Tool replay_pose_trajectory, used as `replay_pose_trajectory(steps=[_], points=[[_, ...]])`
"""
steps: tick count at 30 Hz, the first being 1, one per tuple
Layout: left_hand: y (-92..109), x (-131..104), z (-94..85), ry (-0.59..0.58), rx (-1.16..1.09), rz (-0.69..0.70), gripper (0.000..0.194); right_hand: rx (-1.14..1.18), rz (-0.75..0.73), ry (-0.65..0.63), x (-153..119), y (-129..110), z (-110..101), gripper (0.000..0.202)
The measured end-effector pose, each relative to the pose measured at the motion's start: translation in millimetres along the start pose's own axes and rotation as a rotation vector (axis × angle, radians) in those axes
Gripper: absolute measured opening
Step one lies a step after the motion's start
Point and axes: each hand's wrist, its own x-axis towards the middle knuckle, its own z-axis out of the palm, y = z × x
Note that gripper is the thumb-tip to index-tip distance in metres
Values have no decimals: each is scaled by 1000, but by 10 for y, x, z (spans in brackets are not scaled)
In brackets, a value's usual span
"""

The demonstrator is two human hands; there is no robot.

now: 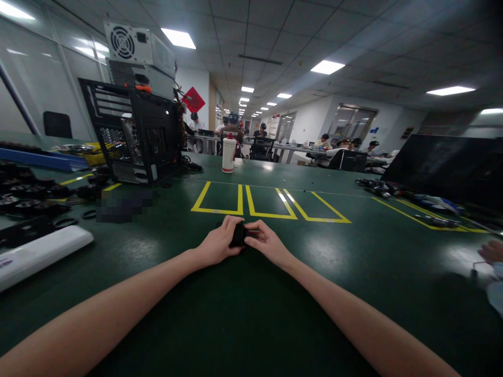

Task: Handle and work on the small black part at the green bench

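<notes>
Both of my hands meet at the middle of the green tabletop [236,309], around a small black block-like object [238,235]. My left hand [220,240] is closed on its left side, fingers curled over the top and thumb below. From the right, my right hand [267,241] pinches at the object's edge with thumb and forefinger. The fingers cover much of the object, so its exact kind does not show. Just beyond my hands lie three yellow tape outlines [271,216] on the table.
An open black computer case [151,136] with power supplies [137,47] on top stands at the left. A white bottle [228,155] is behind the tape. A long white object [47,254] and dark parts lie left. Another person's hand [491,252] and a black panel [451,167] are right.
</notes>
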Motion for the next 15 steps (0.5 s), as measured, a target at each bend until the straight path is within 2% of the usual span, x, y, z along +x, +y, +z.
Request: replay_pose_trajectory(steps=[4,8,15], points=[[-23,7,26,13,4,3,60,-8,7,13,18,-8,8,25],[-29,13,46,22,-6,-1,61,-56,29,45,17,3,15,34],[-18,8,34,10,5,-7,62,-13,-23,-1,-14,10,28,34]])
